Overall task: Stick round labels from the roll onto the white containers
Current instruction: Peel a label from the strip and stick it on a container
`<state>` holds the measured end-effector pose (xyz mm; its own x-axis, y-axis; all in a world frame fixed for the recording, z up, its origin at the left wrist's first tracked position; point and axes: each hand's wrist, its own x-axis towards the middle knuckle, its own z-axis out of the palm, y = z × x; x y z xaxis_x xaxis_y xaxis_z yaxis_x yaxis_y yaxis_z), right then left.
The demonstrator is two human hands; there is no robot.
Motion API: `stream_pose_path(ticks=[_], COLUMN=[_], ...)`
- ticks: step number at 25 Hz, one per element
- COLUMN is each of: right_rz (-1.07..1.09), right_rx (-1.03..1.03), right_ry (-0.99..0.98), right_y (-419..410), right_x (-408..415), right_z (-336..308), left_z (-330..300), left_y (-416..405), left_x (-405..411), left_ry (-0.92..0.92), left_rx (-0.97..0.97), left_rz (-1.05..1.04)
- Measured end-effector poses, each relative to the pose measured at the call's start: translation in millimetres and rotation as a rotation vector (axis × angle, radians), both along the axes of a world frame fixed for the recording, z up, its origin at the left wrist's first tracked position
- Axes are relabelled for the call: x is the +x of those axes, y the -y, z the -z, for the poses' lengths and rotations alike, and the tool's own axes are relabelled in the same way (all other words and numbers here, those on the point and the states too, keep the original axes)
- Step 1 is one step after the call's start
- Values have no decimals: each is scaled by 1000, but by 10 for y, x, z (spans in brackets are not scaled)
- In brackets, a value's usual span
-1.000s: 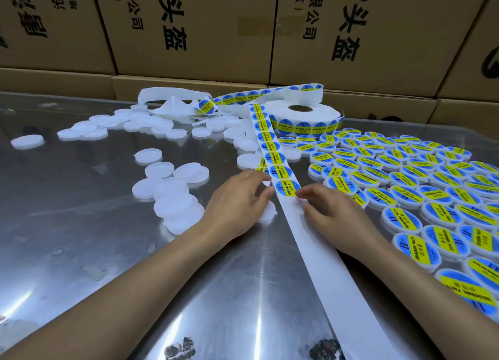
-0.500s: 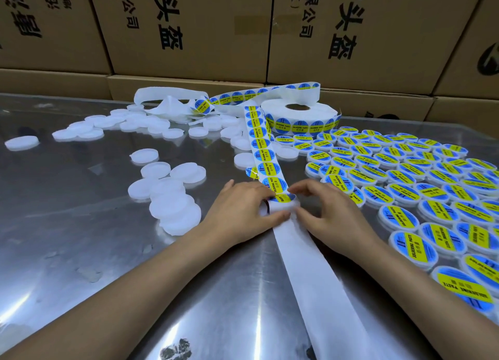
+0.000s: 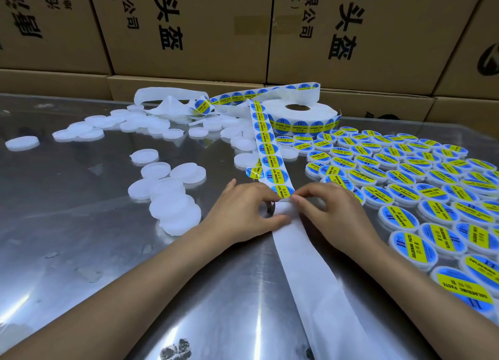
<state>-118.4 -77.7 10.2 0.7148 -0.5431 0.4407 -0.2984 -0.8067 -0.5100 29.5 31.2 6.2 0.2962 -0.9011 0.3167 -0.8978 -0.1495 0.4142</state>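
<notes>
The left hand (image 3: 244,211) curls over a white container (image 3: 270,210), of which only a dark sliver shows between thumb and fingers; the grip looks closed round it. At its 3 o'clock, touching fingertip to fingertip, the right hand (image 3: 330,211) pinches the label strip (image 3: 272,157) at the lowest label (image 3: 283,191), where printed stickers give way to bare backing paper (image 3: 318,284) trailing off toward 5 o'clock.

In the head view, the only one, the strip runs from the hands toward 12 o'clock up to the roll (image 3: 299,116). Unlabelled containers (image 3: 172,197) lie scattered from 9 to 11 o'clock of the hands on the metal table (image 3: 81,251); the labelled containers (image 3: 405,197) sit packed close from 1 to 4 o'clock. Cardboard boxes (image 3: 189,30) stand behind.

The label is judged thin, limp and sticky on its underside, likely to fold on itself, so it is best taken by its free edge as it lifts off the backing. The container looks light, stiff plastic that would slide on the smooth metal, so holding it by the rim steadies it while leaving the top free for the label
</notes>
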Motion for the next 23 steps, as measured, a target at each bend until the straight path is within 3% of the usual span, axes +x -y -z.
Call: stream_pose_path(ticks=[6, 11, 18, 23], right_rz=[68, 107, -28, -4], right_rx=[9, 116, 410, 359], right_ry=[269, 509, 524, 482], right_y=[13, 31, -14, -42], right_x=[2, -37, -27, -46], right_z=[-43, -135, -144, -153], left_z=[-13, 8, 28, -95], left_y=[-24, -38, -31, -141], left_x=[-50, -42, -47, 114], left_ry=[-163, -26, 17, 297], left_rx=[147, 253, 75, 108], left_rz=[129, 126, -7, -148])
